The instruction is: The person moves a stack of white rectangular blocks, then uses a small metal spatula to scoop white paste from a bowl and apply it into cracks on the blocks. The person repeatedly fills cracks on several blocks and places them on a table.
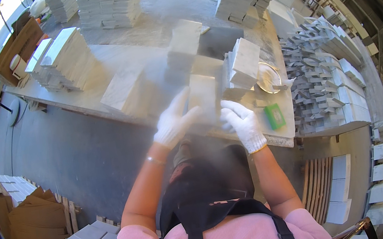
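A pale marble tile stood upright on edge above the front of the workbench, held between both gloved hands. It looked a stiff, heavy slab for its size, likely brittle at the corners and dusty, so probably slick under cotton gloves; the safest grip would be on the two long side edges, kept low.

The left hand was spread wide, fingers fanned, palm pressed against the tile's left edge. The right hand curled partly closed around the lower right edge, fingers wrapped under.

A haze of stone dust hung around the tile and blurred its lower edge.

Just behind it, a leaning stack of similar tiles rested on the bench, with a taller stack beyond. To the right lay a round metal dish and a green block, near the bench edge. A long tile stack sat at the left end. Well apart on the right, a heap of small stone strips covered another surface.
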{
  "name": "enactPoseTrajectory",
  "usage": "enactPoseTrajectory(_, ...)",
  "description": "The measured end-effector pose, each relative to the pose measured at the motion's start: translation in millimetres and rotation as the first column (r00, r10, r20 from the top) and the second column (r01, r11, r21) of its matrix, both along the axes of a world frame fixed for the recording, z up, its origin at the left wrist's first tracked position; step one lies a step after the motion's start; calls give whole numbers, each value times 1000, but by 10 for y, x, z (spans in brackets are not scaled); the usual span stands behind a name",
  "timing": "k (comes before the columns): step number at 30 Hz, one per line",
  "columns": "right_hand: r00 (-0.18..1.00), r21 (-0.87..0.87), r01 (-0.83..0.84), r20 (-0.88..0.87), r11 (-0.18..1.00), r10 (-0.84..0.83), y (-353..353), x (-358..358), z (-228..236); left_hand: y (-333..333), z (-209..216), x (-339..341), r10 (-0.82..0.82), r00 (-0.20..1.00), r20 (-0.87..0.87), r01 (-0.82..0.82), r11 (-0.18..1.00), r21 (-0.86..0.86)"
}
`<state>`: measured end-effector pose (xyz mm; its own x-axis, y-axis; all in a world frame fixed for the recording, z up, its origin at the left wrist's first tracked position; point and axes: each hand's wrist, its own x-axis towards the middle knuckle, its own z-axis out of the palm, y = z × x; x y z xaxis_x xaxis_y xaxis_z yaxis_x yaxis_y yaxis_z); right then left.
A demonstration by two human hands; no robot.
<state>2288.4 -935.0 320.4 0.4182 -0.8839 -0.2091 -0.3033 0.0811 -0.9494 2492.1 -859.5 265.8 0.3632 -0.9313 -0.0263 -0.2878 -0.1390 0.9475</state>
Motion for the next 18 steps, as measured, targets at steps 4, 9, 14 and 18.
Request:
enactPoseTrajectory(4, 990, -239, 132, -8, 962, -138, -264, -320, 197, -176, 59, -33, -135, 936, 325, 114, 990, 81)
enactPoseTrajectory(9, 971, -660, 43, -150, 750, -187, -967, -285, 428, -183, 87, -42, -173, 929, 327, 159, 985, 68)
enactPoseTrajectory(14, 708, -572, -188, -642, 798, -294, -1495, 439, 560, -189, 129, -24, -219, 921, 322, 200, 975, 92)
enactPoseTrajectory(18, 555, -420, -244, -800, 874, -229, -1575, 714, 521, -171, 97, -40, -209, 942, 263, 193, 978, 86)
